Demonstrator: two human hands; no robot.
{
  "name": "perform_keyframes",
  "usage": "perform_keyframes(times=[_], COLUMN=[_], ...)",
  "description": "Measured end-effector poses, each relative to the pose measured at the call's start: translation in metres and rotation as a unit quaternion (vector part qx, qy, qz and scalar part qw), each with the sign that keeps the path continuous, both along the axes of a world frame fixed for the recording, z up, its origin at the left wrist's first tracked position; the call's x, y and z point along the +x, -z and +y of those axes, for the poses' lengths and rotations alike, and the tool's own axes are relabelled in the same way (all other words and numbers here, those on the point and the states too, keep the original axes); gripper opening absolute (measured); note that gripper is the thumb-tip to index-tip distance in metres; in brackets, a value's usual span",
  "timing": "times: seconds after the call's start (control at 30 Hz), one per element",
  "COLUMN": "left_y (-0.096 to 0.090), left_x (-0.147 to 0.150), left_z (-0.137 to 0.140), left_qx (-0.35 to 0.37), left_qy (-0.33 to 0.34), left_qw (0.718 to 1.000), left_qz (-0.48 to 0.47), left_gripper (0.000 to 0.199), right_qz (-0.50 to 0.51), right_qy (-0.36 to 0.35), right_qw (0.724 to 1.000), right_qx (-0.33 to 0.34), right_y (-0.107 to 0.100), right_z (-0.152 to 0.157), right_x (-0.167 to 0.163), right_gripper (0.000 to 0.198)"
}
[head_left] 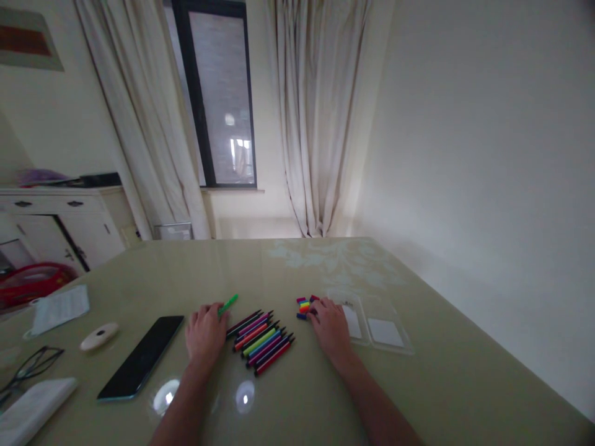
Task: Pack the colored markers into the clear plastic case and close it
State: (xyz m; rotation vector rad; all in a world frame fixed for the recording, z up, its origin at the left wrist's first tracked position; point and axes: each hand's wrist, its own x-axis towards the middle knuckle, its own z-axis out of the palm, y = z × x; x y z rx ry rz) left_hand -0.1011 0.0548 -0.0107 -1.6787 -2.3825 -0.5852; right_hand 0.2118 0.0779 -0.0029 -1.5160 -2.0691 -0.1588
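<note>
My left hand (206,333) is closed on a green marker (228,304), whose end points up and away to the right. Just right of that hand lies a slanted row of several markers (261,342) with black tips and barrels in red, purple, lime, orange and black. My right hand (331,325) rests with curled fingers at a small cluster of coloured marker caps (304,306). Its fingertips touch the cluster, but what they grip is hidden. Behind and beside this hand lies an open clear plastic case (403,344) with white inserts.
On the left of the glossy table (297,409) lie a black phone (142,358), a white oval object (99,336), a face mask (61,310), glasses (39,365) and a white pack (37,412). A wall (502,186) runs along the right side.
</note>
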Motion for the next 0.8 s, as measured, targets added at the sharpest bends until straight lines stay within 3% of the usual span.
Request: perform_keyframes(times=[0.27,0.37,0.47,0.57,0.63,0.8], left_y=[-0.005,-0.006,-0.003,0.0,0.0,-0.009], left_x=[0.002,0.007,0.023,0.05,0.07,0.102], left_z=[-0.003,-0.001,0.004,0.004,-0.001,-0.018], left_qx=[-0.034,0.001,0.055,0.078,0.07,0.067], left_qy=[-0.002,0.021,0.098,0.245,0.329,0.372], left_qw=[0.999,1.0,0.993,0.964,0.941,0.926], left_qz=[-0.003,-0.004,-0.037,-0.071,-0.044,0.027], left_gripper=[0.029,0.03,0.03,0.029,0.029,0.027], right_qz=[-0.009,-0.012,0.01,0.058,0.08,0.059], right_qy=[0.008,0.017,0.006,-0.03,-0.069,-0.154], right_qw=[0.999,0.999,0.998,0.997,0.994,0.986], right_qx=[-0.029,-0.048,-0.057,-0.034,-0.006,0.032], right_y=[-0.004,-0.007,-0.006,-0.004,-0.004,-0.003], right_z=[-0.005,-0.007,-0.008,-0.009,-0.009,-0.012], right_x=[-0.004,-0.005,-0.007,-0.01,-0.013,-0.018], right_gripper=[0.005,0.006,0.009,0.017,0.028,0.012])
